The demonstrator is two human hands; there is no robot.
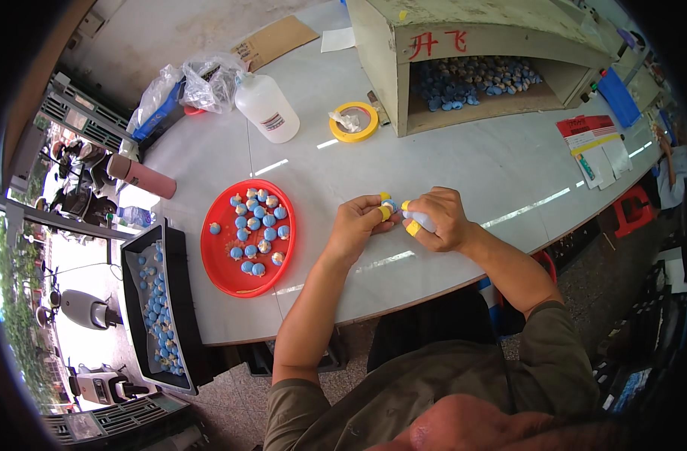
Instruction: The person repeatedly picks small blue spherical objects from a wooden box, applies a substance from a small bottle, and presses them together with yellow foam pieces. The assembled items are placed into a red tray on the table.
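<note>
Mid-frame, we should steady the small blue piece our left hand pinches while our right hand's fingers clasp the pale squeeze bottle.

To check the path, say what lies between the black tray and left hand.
In the head view, a red plate holding blue pieces lies between the black tray and left hand.

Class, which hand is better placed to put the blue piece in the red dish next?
Probably the left hand, pinching the blue piece and nearer the red dish; the right hand grips a pale object.
</note>
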